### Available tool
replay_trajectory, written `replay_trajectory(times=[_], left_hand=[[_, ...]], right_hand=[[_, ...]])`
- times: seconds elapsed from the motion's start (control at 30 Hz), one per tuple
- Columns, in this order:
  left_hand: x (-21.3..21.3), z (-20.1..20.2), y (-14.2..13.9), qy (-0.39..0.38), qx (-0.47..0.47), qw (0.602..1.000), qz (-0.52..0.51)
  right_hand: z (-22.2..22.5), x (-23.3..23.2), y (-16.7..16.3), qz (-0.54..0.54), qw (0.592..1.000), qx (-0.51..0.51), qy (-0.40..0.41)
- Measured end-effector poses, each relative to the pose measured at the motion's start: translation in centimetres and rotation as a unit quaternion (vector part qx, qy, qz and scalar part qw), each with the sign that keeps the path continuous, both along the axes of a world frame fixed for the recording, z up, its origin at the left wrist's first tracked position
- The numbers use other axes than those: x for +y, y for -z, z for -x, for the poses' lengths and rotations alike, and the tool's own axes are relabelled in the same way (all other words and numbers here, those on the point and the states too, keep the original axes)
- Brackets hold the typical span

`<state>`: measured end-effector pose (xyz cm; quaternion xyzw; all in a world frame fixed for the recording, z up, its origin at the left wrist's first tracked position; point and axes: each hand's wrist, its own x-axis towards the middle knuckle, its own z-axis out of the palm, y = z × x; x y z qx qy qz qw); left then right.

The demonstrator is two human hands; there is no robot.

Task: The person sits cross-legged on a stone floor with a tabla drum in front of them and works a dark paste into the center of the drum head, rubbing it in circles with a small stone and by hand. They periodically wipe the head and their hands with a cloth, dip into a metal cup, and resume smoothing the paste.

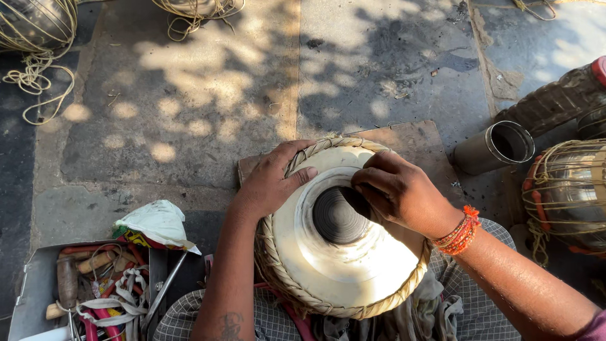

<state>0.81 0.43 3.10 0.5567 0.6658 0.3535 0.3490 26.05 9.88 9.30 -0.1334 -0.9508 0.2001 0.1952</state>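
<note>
A hand drum (341, 265) with a pale skin head, a braided rim and a dark round patch (338, 218) in its middle rests on my lap. My left hand (271, 180) grips the drum's far left rim, thumb lying on the skin. My right hand (398, 192), with orange thread bands at the wrist, has its fingers bent and pressed on the upper right edge of the dark patch. Whether the right fingers pinch something small is hidden.
A wooden board (410, 142) lies under the drum on stone paving. A box of tools (95, 290) and a folded bag (158, 224) sit at lower left. A metal cylinder (495, 148) and a laced metal drum (568, 192) stand right. Cord coils (38, 38) lie far left.
</note>
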Motion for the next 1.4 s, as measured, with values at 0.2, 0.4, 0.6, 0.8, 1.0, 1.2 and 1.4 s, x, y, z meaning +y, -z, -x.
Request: replay_trajectory(times=[0.2,0.4,0.6,0.8,1.0,1.2,1.4], left_hand=[[-0.1,0.0,-0.3,-0.006,-0.021,1.0,-0.011],[-0.2,0.1,-0.1,-0.037,0.007,0.999,-0.031],[-0.6,0.7,-0.3,-0.14,0.107,0.982,-0.074],[0.2,0.0,-0.2,-0.043,0.005,0.998,-0.039],[0.0,-0.3,-0.5,-0.01,-0.034,0.999,-0.028],[-0.3,-0.3,-0.3,-0.004,-0.046,0.998,-0.039],[-0.3,0.1,-0.5,-0.001,-0.069,0.997,-0.042]], right_hand=[[-2.2,-2.9,0.2,0.014,0.998,-0.001,0.062],[-4.7,-10.1,1.5,0.079,0.986,0.074,0.125],[-4.3,-4.6,2.3,0.121,0.967,0.09,0.203],[-2.1,-0.9,0.9,0.161,0.982,0.064,0.077],[1.2,0.6,0.1,0.05,0.998,0.018,-0.042],[1.8,0.8,-0.6,0.002,0.996,-0.02,-0.09],[-0.8,-0.6,-0.1,0.016,0.999,-0.022,-0.028]])
